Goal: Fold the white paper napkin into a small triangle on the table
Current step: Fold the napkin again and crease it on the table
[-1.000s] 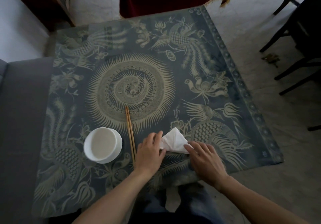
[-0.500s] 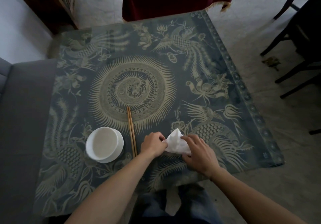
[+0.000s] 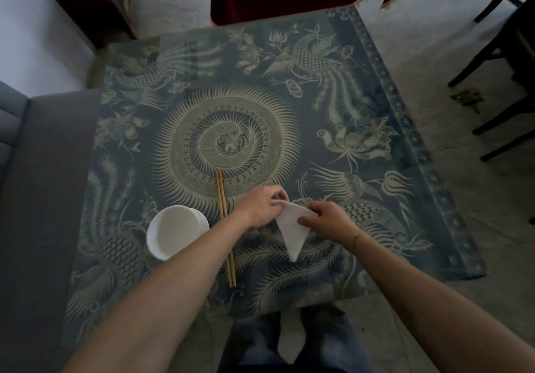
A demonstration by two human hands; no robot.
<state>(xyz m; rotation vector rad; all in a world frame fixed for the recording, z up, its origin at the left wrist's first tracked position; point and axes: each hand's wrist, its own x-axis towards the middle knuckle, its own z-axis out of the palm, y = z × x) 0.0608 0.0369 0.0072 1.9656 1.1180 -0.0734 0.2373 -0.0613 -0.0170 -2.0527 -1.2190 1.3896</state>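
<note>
The white paper napkin (image 3: 292,232) is folded into a narrow triangle whose tip points toward me, held over the near part of the blue patterned table (image 3: 260,118). My left hand (image 3: 260,206) pinches its top left corner between curled fingers. My right hand (image 3: 327,220) grips the top right edge, thumb pressed on the napkin's face. The upper edge of the napkin is hidden under both hands. I cannot tell whether the tip touches the table.
A white bowl (image 3: 176,230) stands left of my left forearm. A pair of wooden chopsticks (image 3: 225,228) lies between bowl and napkin, partly under my arm. A grey sofa (image 3: 37,199) borders the table's left side; dark chair legs (image 3: 498,83) stand at right.
The napkin has turned from a triangle pointing away from me to one pointing toward me. Both hands have moved further from me and now hold its top corners.
</note>
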